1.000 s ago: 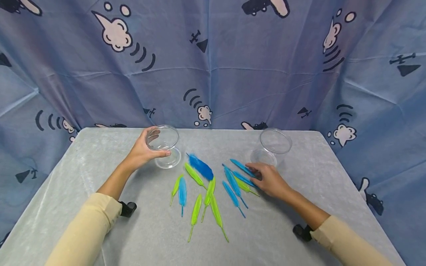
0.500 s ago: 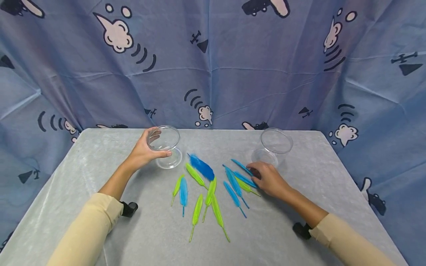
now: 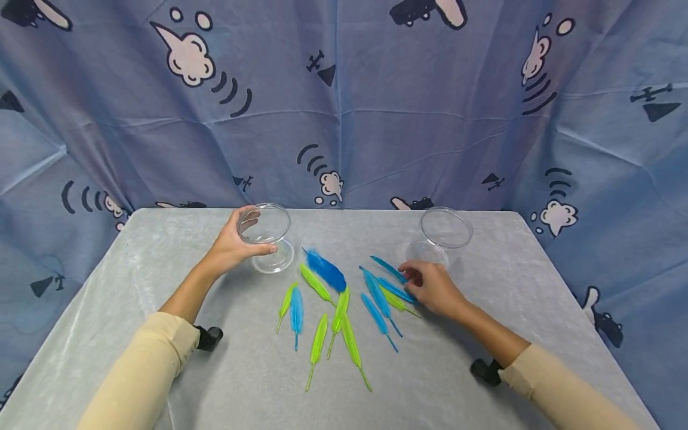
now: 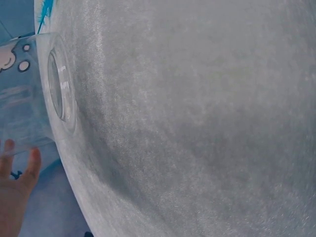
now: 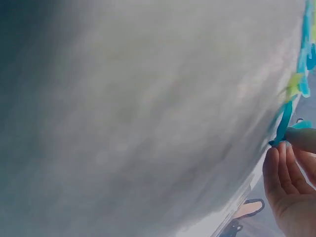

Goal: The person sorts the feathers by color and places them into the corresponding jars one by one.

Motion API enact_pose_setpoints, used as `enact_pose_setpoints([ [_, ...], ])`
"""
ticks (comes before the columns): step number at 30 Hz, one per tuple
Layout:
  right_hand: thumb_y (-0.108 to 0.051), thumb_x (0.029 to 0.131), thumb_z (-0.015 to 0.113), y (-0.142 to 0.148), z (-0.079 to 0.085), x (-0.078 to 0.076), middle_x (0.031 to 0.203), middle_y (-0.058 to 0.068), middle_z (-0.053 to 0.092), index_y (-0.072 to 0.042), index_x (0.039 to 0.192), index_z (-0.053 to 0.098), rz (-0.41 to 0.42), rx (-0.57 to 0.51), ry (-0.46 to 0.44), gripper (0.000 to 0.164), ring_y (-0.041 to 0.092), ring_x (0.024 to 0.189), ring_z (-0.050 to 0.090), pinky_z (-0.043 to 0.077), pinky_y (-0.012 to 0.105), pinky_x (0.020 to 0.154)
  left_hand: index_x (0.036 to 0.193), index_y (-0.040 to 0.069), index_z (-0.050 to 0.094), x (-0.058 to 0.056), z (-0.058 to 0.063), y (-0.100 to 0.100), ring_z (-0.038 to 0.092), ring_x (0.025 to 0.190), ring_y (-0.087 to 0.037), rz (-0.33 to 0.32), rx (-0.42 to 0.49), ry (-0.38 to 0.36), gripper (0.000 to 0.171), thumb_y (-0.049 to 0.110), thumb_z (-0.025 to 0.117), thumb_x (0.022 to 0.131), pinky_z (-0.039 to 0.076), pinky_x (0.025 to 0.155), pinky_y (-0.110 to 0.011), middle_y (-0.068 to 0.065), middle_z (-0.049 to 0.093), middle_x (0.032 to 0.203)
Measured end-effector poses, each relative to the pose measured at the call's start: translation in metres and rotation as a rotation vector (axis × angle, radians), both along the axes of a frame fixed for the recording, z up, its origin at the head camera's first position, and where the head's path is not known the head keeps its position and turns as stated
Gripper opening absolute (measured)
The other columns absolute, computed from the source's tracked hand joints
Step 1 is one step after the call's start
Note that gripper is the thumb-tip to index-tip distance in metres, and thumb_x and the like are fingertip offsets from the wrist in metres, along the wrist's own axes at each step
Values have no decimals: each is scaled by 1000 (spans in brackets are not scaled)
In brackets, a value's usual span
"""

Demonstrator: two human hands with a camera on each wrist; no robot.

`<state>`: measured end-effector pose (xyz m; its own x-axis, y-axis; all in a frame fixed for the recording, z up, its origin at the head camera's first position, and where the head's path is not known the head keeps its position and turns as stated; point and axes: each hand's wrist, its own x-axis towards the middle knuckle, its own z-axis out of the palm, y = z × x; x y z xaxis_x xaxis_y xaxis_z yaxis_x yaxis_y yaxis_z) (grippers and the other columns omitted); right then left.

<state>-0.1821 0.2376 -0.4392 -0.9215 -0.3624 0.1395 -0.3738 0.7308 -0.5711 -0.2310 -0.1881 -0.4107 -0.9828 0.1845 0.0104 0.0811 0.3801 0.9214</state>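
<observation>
Blue feather (image 3: 388, 268) pinched by right hand (image 3: 434, 290)

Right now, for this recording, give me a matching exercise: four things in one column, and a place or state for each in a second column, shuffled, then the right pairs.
Things:
1. left clear cup
2. right clear cup
3. fluffy dark blue feather
4. slim blue feather

Places or states:
A. lies on the table between the two cups, untouched
B. stands free, just beyond the right hand
C. under the right hand's fingertips
D. held in the grip of the left hand

Pairs: 1-D, 2-B, 3-A, 4-C
</observation>
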Motion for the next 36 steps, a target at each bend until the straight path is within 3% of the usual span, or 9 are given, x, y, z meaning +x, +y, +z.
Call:
enact_pose_setpoints([
  [7, 11, 83, 71, -2, 6, -2, 90, 11, 69, 5, 108, 70, -13, -159, -65, 26, 19, 79, 65, 56, 28, 71, 156, 8, 18, 0, -1, 0, 27, 147, -32, 2, -2, 8, 105, 23, 88, 78, 30, 114, -53, -16, 31, 158],
  [19, 1, 88, 72, -15, 28, -7, 102, 19, 67, 10, 123, 61, -54, -401, -299, 38, 19, 87, 66, 54, 19, 76, 156, 9, 18, 0, -1, -1, 27, 147, -32, -3, 8, 10, 104, 23, 87, 78, 31, 114, -54, -16, 31, 158],
  [24, -3, 90, 71, -23, 40, -10, 107, 19, 66, 9, 127, 58, -73, -492, -377, 41, 13, 89, 65, 54, 21, 80, 156, 10, 18, 0, 0, -1, 27, 147, -32, -1, 8, 9, 105, 24, 87, 78, 31, 114, -55, -16, 31, 158],
  [30, -9, 92, 70, -36, 50, -18, 108, 13, 63, 5, 131, 56, -100, -510, -412, 43, 14, 94, 64, 52, 21, 84, 155, 9, 18, 0, 0, -1, 27, 147, -33, 1, -2, 11, 105, 25, 87, 78, 30, 114, -55, -16, 30, 158],
  [36, -11, 94, 69, -52, 61, -29, 111, 12, 62, 1, 129, 58, -122, -552, -437, 40, 20, 100, 64, 51, 39, 97, 155, 10, 19, -1, -2, -1, 27, 147, -32, 2, -1, 9, 104, 25, 87, 78, 31, 113, -55, -16, 30, 158],
])
